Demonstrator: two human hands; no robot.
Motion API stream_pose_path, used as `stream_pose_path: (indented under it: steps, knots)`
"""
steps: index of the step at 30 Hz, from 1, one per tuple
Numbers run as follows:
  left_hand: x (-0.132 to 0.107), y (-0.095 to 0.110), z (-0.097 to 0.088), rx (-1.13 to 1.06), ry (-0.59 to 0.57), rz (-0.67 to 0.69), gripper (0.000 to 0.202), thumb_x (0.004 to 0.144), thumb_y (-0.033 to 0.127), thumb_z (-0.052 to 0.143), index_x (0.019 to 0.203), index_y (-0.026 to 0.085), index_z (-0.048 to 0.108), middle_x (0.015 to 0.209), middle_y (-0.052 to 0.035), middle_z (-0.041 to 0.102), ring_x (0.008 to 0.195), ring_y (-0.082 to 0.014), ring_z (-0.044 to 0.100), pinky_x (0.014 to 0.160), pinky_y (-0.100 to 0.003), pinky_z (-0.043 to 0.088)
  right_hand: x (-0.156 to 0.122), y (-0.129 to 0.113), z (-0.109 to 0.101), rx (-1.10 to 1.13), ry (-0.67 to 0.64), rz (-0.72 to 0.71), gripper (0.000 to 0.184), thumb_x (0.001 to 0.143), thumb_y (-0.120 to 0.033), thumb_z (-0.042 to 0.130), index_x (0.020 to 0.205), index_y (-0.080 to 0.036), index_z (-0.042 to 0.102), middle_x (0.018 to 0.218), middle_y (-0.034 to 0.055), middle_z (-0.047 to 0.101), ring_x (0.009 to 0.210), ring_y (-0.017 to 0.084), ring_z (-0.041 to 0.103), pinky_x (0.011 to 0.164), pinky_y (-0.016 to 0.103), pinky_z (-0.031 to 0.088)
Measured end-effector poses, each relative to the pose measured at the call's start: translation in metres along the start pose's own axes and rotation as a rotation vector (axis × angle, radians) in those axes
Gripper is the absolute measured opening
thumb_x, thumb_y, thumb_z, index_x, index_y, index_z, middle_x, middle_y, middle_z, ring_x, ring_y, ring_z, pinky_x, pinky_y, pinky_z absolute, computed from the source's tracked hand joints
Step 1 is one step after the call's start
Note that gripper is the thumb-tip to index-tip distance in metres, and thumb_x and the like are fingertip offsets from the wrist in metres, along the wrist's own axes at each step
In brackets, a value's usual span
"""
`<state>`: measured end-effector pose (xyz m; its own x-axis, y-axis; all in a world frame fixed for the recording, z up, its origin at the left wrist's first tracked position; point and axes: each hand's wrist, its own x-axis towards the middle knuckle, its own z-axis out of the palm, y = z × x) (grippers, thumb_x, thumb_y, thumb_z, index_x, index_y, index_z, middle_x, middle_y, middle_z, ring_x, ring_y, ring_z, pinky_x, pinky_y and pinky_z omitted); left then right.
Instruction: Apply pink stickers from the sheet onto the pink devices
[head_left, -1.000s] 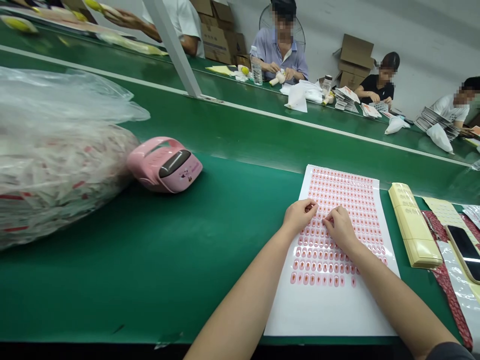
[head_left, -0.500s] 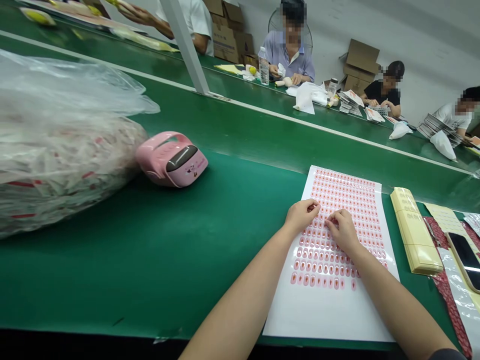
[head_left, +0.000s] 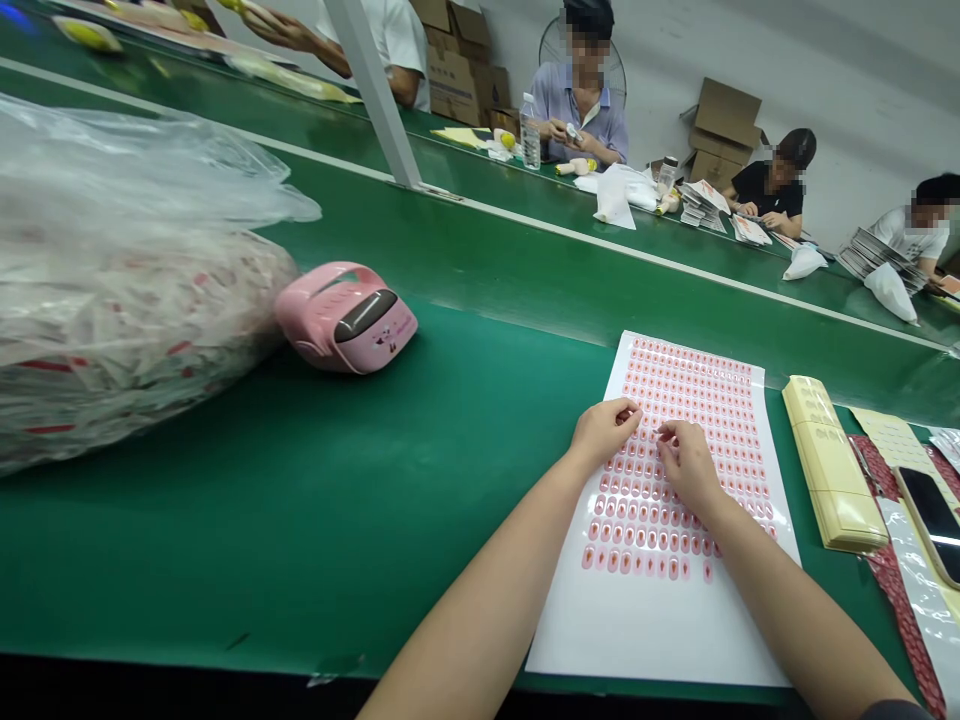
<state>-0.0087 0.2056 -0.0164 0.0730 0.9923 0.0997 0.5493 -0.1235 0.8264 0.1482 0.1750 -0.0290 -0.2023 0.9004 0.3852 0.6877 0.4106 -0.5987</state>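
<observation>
A white sheet (head_left: 660, 630) lies on the green belt in front of me, carrying many rows of small pink-and-orange nail stickers (head_left: 645, 540). My left hand (head_left: 604, 432) rests on the sheet's upper left part, its fingers curled together over the stickers. My right hand (head_left: 690, 465) sits just to its right, with the fingertips pinched against the rows. Whether either hand holds a sticker is hidden by the fingers.
A pink plastic device (head_left: 346, 320) and a big clear bag of printed packets (head_left: 112, 320) stand on the green belt (head_left: 300, 520) at left. A cream tray (head_left: 834, 465) and a phone (head_left: 930, 520) lie at right. Co-workers (head_left: 579, 100) sit beyond a second belt.
My right hand's fingertips have shifted slightly up and right on the sheet. The whole view has swung a little, moving the belt items rightward in the picture. The sheet has not moved on the belt.
</observation>
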Motion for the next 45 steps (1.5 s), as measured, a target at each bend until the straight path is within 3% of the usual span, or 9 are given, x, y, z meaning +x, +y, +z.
stream_pose_path:
  steps: [3,9,23,31,37,45]
  knots:
    - [0.0,0.001,-0.001,-0.004,-0.003,0.0,0.02,0.073,0.033,0.046,0.07,0.02,0.061,0.061,0.0022,0.061,0.059,-0.0134,0.053,0.057,-0.024,0.035,-0.004,-0.005,0.003,-0.184,-0.044,-0.125,0.018,0.078,-0.01,0.043,0.089,-0.018,0.054,0.084,0.0077,0.062,0.078,0.022,0.049,0.073,0.036,0.041]
    - [-0.001,0.001,-0.001,-0.009,-0.003,-0.01,0.019,0.073,0.032,0.046,0.07,0.02,0.062,0.061,0.0027,0.061,0.059,-0.0132,0.054,0.058,-0.024,0.036,-0.007,-0.009,0.009,-0.353,-0.058,-0.126,0.02,0.078,-0.007,0.042,0.089,-0.015,0.055,0.084,0.0093,0.064,0.075,0.023,0.048,0.069,0.036,0.041]
    - [-0.002,0.001,-0.001,-0.001,0.001,0.009,0.019,0.073,0.031,0.046,0.07,0.021,0.062,0.064,0.0022,0.063,0.061,-0.0135,0.055,0.058,-0.024,0.037,-0.005,-0.005,0.009,-0.08,-0.07,-0.033,0.02,0.076,-0.011,0.039,0.092,-0.017,0.05,0.084,0.0086,0.06,0.079,0.021,0.054,0.075,0.037,0.044]
    - [-0.001,0.002,-0.001,0.001,0.001,0.004,0.019,0.074,0.03,0.046,0.071,0.02,0.063,0.064,0.0021,0.063,0.061,-0.0135,0.055,0.057,-0.024,0.037,-0.007,-0.005,0.01,-0.142,-0.047,-0.089,0.024,0.079,-0.012,0.037,0.1,-0.014,0.049,0.088,0.0114,0.059,0.082,0.022,0.053,0.078,0.038,0.044]
    - [-0.002,0.002,-0.002,0.001,-0.004,-0.007,0.019,0.074,0.031,0.046,0.071,0.02,0.062,0.063,0.0021,0.063,0.06,-0.0134,0.055,0.058,-0.024,0.037,-0.008,-0.005,0.011,-0.238,-0.104,-0.105,0.029,0.077,-0.007,0.035,0.102,-0.011,0.051,0.087,0.0136,0.06,0.083,0.024,0.052,0.076,0.039,0.044]
    - [-0.001,0.002,-0.002,0.0,-0.006,-0.004,0.019,0.073,0.031,0.046,0.07,0.021,0.062,0.062,0.0028,0.063,0.059,-0.0133,0.054,0.057,-0.023,0.036,-0.002,-0.005,0.008,-0.07,-0.12,-0.022,0.025,0.075,-0.01,0.041,0.097,-0.016,0.049,0.079,0.0068,0.059,0.077,0.02,0.055,0.074,0.037,0.045]
